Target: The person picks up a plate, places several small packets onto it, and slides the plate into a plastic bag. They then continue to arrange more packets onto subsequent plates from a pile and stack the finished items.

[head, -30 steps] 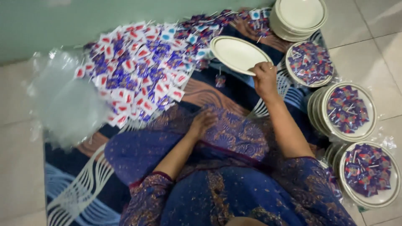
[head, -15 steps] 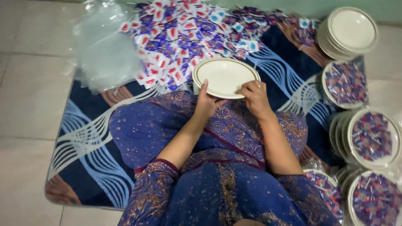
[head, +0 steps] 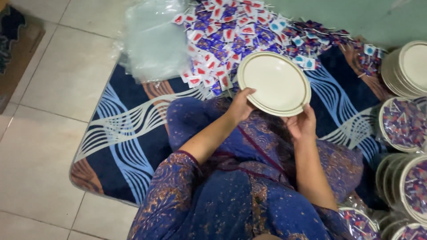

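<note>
The plate [head: 275, 82] was round, cream, smooth and glossy, with a thin darker line around the rim, empty, held tilted above the lap. The left hand [head: 240, 106] gripped its near-left edge, fingers curled over the rim. The right hand [head: 302, 123] clasped the near-right edge likewise. Behind it lay a heap of small crinkly sachets [head: 231, 33], red, blue and white, on a navy wave-patterned mat [head: 124, 129]. Clear plastic bags [head: 153, 38] sat left; stacked plates [head: 409, 69] stood right.
</note>
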